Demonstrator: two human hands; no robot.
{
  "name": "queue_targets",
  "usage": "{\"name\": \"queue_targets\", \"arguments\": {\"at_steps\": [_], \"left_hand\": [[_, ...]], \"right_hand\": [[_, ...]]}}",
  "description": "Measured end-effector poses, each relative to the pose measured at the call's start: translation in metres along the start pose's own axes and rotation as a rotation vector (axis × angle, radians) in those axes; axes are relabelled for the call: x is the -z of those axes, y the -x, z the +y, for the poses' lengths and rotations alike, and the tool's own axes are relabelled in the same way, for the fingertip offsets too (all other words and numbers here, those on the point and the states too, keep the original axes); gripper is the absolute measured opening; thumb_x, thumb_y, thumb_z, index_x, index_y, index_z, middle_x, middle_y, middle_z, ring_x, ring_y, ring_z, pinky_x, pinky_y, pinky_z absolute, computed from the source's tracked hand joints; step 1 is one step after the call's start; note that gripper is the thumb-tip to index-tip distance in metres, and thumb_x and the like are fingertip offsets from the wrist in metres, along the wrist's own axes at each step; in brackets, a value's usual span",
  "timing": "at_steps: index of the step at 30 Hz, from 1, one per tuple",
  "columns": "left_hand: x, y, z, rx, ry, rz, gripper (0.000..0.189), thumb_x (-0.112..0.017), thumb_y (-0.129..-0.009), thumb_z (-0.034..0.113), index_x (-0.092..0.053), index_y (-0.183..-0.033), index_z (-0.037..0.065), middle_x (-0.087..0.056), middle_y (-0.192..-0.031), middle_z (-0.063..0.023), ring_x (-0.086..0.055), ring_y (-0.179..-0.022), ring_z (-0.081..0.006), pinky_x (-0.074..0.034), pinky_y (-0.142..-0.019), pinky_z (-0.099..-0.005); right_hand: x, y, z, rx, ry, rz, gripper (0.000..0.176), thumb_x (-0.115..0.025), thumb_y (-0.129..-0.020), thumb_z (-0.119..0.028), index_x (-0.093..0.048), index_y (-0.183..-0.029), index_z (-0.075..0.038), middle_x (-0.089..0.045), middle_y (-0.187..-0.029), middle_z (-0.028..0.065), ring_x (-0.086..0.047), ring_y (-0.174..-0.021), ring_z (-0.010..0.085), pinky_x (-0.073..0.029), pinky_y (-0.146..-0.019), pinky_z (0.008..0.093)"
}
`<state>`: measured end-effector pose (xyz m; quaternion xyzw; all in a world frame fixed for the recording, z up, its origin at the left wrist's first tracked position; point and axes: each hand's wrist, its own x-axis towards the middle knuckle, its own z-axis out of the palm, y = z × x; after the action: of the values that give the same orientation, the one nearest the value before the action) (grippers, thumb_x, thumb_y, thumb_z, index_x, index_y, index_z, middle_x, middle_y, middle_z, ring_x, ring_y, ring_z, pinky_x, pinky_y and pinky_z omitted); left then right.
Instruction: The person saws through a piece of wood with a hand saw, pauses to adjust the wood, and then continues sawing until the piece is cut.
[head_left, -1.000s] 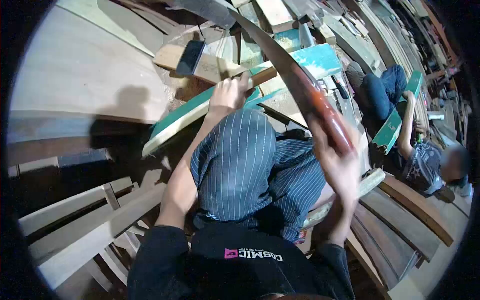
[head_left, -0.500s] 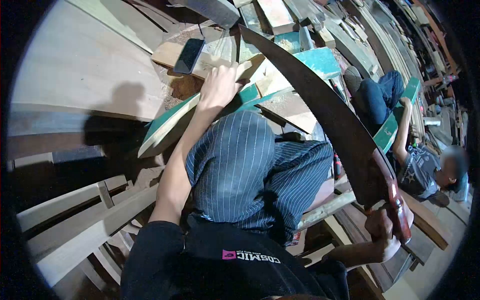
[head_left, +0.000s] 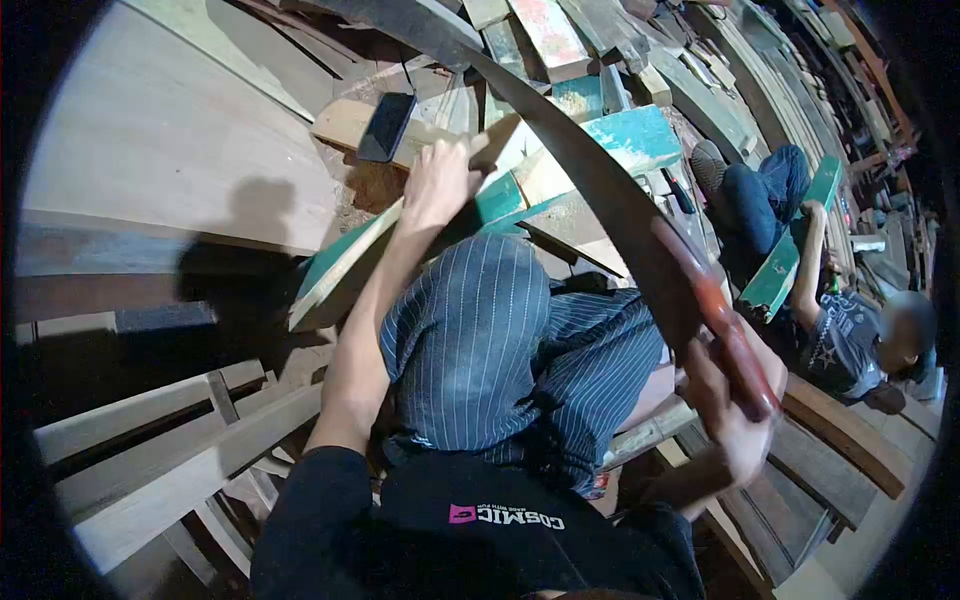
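Note:
My right hand (head_left: 745, 415) is wrapped around the red-brown handle of a handsaw (head_left: 590, 150), slightly blurred. Its long, dark, tapering blade slants up and left, crossing over a teal-painted board (head_left: 635, 130) in this view. My left hand (head_left: 440, 185) is closed over the top of a wooden plank (head_left: 345, 265) with teal paint on one side and a pale bare edge. That plank slants in front of my raised knee (head_left: 470, 330), which is in striped trousers. Beyond my left hand, a black phone (head_left: 387, 127) lies on a light wood offcut (head_left: 340, 122).
Stacked planks and offcuts (head_left: 555, 40) fill the far side. On the right, another person (head_left: 845, 335) sits holding a teal board (head_left: 775, 275). A large pale panel (head_left: 170, 130) stands at the left, above slatted wooden frames (head_left: 180, 430). Sawdust lies around the offcuts.
My right hand has pushed the saw forward and to the left, so its tip reaches further among the far planks. My left hand stays on the plank.

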<state>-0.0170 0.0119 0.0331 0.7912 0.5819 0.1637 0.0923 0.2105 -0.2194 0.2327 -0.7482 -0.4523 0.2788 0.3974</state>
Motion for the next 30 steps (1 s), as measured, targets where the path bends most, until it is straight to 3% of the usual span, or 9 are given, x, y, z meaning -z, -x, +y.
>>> {"name": "queue_targets", "arguments": {"at_steps": [2, 3, 6, 9, 17, 20, 23, 27, 30], "left_hand": [[0.005, -0.008, -0.003, 0.015, 0.048, -0.061, 0.038, -0.075, -0.078, 0.022, -0.066, -0.103, -0.006, -0.066, -0.088, -0.0292, -0.067, -0.084, -0.0422, -0.055, -0.072, -0.0471], [0.006, -0.009, -0.002, 0.032, 0.040, -0.102, 0.038, -0.075, -0.078, 0.022, -0.066, -0.102, -0.006, -0.066, -0.087, -0.0296, -0.067, -0.085, -0.0421, -0.055, -0.072, -0.0470], [0.003, -0.008, -0.004, -0.005, 0.081, -0.020, 0.039, -0.076, -0.078, 0.023, -0.066, -0.099, -0.007, -0.066, -0.083, -0.0296, -0.067, -0.085, -0.0426, -0.054, -0.073, -0.0481], [0.000, -0.010, -0.004, -0.001, 0.059, -0.010, 0.038, -0.076, -0.078, 0.023, -0.065, -0.098, -0.008, -0.066, -0.084, -0.0298, -0.067, -0.085, -0.0418, -0.054, -0.073, -0.0476], [0.004, -0.006, 0.003, -0.008, 0.061, 0.033, 0.039, -0.077, -0.078, 0.025, -0.065, -0.093, -0.009, -0.065, -0.081, -0.0312, -0.067, -0.081, -0.0428, -0.054, -0.072, -0.0484], [-0.005, -0.004, -0.003, -0.011, 0.048, 0.014, 0.038, -0.076, -0.078, 0.024, -0.065, -0.095, -0.007, -0.065, -0.080, -0.0304, -0.067, -0.081, -0.0433, -0.054, -0.073, -0.0488], [-0.003, -0.003, -0.003, -0.041, 0.059, 0.017, 0.036, -0.076, -0.077, 0.022, -0.064, -0.098, -0.006, -0.065, -0.079, -0.0293, -0.066, -0.081, -0.0435, -0.054, -0.073, -0.0485], [-0.003, -0.001, -0.001, -0.043, 0.062, 0.030, 0.035, -0.076, -0.077, 0.020, -0.065, -0.098, -0.005, -0.065, -0.080, -0.0286, -0.066, -0.081, -0.0434, -0.054, -0.072, -0.0492], [-0.003, -0.002, -0.001, -0.046, 0.026, 0.032, 0.036, -0.076, -0.078, 0.021, -0.065, -0.100, -0.005, -0.066, -0.081, -0.0288, -0.066, -0.082, -0.0431, -0.054, -0.072, -0.0489]], "right_hand": [[0.065, 0.009, 0.025, 0.127, 0.078, -0.203, 0.038, -0.072, -0.079, -0.022, -0.062, -0.105, 0.003, -0.060, -0.071, 0.0032, -0.053, -0.056, 0.0095, -0.042, -0.053, 0.0241], [0.087, 0.018, 0.038, 0.196, 0.223, -0.162, 0.037, -0.072, -0.076, -0.022, -0.063, -0.104, 0.002, -0.061, -0.073, 0.0062, -0.055, -0.060, 0.0144, -0.043, -0.057, 0.0271], [0.112, 0.044, 0.085, 0.538, 0.733, 0.276, 0.036, -0.071, -0.069, -0.021, -0.066, -0.099, -0.003, -0.063, -0.081, 0.0149, -0.061, -0.073, 0.0291, -0.049, -0.067, 0.0361], [0.106, 0.044, 0.104, 0.993, 0.775, 0.621, 0.038, -0.073, -0.069, -0.021, -0.064, -0.101, -0.003, -0.063, -0.088, 0.0135, -0.061, -0.079, 0.0274, -0.049, -0.074, 0.0358], [0.097, 0.053, 0.108, 0.442, 0.978, 0.587, 0.044, -0.073, -0.069, -0.029, -0.060, -0.100, 0.000, -0.064, -0.084, 0.0131, -0.063, -0.075, 0.0241, -0.050, -0.076, 0.0341], [0.084, 0.042, 0.097, 0.272, 0.936, 0.407, 0.047, -0.073, -0.070, -0.032, -0.059, -0.099, 0.001, -0.065, -0.082, 0.0129, -0.064, -0.074, 0.0228, -0.051, -0.077, 0.0335], [0.070, 0.021, 0.058, 0.221, 0.354, 0.113, 0.037, -0.072, -0.063, -0.038, -0.064, -0.078, -0.005, -0.062, -0.064, 0.0024, -0.055, -0.054, 0.0174, -0.040, -0.067, 0.0290], [0.062, 0.020, 0.064, 0.089, 0.291, 0.052, 0.036, -0.072, -0.062, -0.041, -0.063, -0.071, -0.007, -0.061, -0.060, 0.0025, -0.050, -0.050, 0.0171, -0.033, -0.063, 0.0300], [0.055, 0.021, 0.067, 0.202, 0.340, 0.108, 0.035, -0.073, -0.061, -0.039, -0.064, -0.072, -0.007, -0.061, -0.061, 0.0027, -0.050, -0.052, 0.0170, -0.032, -0.063, 0.0299]]}}
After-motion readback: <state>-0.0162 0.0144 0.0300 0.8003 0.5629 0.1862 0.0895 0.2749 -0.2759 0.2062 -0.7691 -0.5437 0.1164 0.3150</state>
